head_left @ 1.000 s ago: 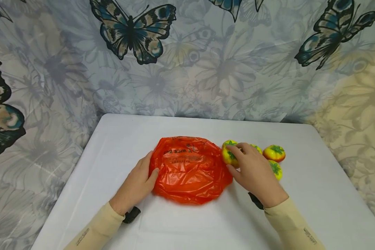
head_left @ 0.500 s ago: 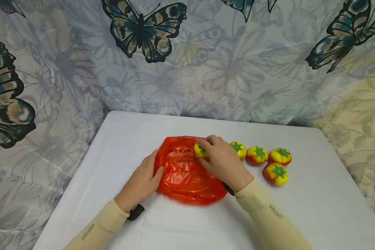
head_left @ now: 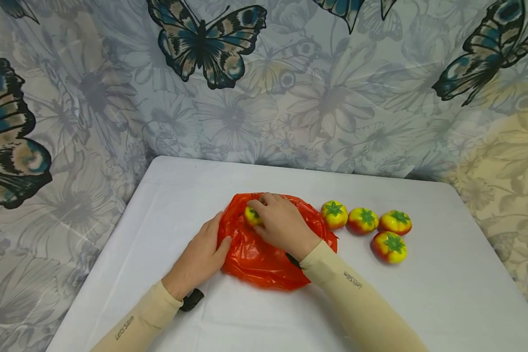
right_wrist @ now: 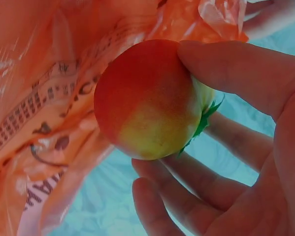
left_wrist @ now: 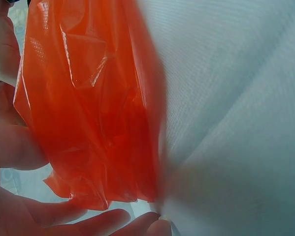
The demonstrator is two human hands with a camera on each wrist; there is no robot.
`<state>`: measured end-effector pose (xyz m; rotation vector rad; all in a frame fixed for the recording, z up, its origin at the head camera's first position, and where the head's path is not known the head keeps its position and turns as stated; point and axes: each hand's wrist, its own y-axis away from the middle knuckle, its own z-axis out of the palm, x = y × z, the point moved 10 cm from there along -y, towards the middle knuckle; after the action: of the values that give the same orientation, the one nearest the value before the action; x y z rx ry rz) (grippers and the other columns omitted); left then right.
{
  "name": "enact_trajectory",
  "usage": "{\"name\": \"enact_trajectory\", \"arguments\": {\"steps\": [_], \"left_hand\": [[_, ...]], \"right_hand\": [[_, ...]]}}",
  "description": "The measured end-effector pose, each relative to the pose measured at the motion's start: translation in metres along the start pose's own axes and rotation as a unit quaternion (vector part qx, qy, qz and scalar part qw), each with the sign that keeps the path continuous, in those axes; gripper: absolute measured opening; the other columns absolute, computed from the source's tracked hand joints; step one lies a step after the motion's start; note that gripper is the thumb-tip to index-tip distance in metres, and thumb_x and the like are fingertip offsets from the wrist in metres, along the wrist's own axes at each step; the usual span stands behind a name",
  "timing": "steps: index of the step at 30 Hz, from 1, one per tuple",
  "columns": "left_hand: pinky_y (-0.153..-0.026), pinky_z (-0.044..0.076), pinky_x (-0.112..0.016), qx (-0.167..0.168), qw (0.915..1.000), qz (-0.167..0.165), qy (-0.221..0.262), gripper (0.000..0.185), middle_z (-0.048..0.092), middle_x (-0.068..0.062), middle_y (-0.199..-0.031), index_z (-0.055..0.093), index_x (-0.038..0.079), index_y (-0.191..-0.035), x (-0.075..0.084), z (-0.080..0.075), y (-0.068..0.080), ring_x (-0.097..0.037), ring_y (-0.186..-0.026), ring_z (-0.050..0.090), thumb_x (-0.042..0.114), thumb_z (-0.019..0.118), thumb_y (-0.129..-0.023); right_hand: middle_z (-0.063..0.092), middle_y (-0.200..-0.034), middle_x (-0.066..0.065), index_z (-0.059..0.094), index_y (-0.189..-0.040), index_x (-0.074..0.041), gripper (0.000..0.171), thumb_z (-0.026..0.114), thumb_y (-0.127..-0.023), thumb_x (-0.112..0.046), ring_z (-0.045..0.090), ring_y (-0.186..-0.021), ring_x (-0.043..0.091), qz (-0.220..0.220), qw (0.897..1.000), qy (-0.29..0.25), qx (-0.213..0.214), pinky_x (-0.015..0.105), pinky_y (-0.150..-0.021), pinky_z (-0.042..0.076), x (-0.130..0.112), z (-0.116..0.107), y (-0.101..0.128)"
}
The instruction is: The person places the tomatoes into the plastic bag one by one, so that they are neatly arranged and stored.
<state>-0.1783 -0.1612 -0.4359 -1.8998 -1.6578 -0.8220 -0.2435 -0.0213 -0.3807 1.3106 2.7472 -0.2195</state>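
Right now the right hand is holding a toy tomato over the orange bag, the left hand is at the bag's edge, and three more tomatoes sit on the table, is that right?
Not quite: four tomatoes sit on the table, as the head view shows. The right hand does hold a toy tomato over the orange bag, with the left hand at its edge.

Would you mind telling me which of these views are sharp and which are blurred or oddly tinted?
Head view: evenly lit and sharp, soft shadows under the hands and the orange bag. Left wrist view: the bag's right edge and the white cloth are smeared. Right wrist view: the toy tomato is fairly sharp, the background blurred with a teal tint.
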Motion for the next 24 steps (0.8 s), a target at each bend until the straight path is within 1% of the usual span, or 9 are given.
{"name": "enact_trajectory", "arguments": {"steps": [8, 14, 19, 24], "left_hand": [[-0.125, 0.043, -0.06, 0.006, 0.9998, 0.008, -0.017, 0.074, 0.037, -0.023, -0.172, 0.019, -0.002, -0.171, 0.0, -0.001, 0.001, -0.041, -0.155, 0.047, 0.026, 0.054, -0.112], [-0.125, 0.043, -0.058, 0.006, 0.9997, 0.007, -0.022, 0.075, 0.037, -0.024, -0.171, 0.02, -0.002, -0.171, 0.002, 0.0, 0.0, -0.041, -0.154, 0.048, 0.027, 0.055, -0.111], [-0.125, 0.043, -0.06, 0.007, 0.9997, 0.002, -0.024, 0.076, 0.036, -0.025, -0.171, 0.019, -0.004, -0.171, 0.0, -0.001, 0.001, -0.043, -0.154, 0.047, 0.026, 0.055, -0.111], [-0.125, 0.042, -0.06, 0.007, 0.9997, 0.004, -0.022, 0.076, 0.036, -0.026, -0.171, 0.018, -0.004, -0.17, 0.0, -0.002, 0.001, -0.043, -0.155, 0.046, 0.026, 0.055, -0.111]], "right_hand": [[0.067, -0.122, 0.009, 0.068, -0.142, -0.017, 0.049, 0.083, -0.096, -0.028, 0.064, -0.106, 0.023, -0.011, 1.0, -0.003, -0.008, 0.04, -0.095, 0.063, -0.007, 0.009, -0.009], [0.068, -0.12, 0.008, 0.068, -0.142, -0.016, 0.05, 0.084, -0.096, -0.028, 0.064, -0.104, 0.023, -0.008, 1.0, -0.001, -0.015, 0.039, -0.095, 0.063, -0.007, 0.015, -0.011], [0.067, -0.12, 0.008, 0.068, -0.143, -0.015, 0.051, 0.084, -0.095, -0.027, 0.063, -0.104, 0.022, -0.012, 1.0, -0.002, -0.017, 0.038, -0.096, 0.063, -0.008, 0.019, -0.013], [0.067, -0.121, 0.007, 0.067, -0.144, -0.017, 0.053, 0.084, -0.095, -0.028, 0.063, -0.105, 0.021, -0.004, 1.0, 0.001, -0.02, 0.038, -0.098, 0.063, -0.007, 0.02, -0.013]]}}
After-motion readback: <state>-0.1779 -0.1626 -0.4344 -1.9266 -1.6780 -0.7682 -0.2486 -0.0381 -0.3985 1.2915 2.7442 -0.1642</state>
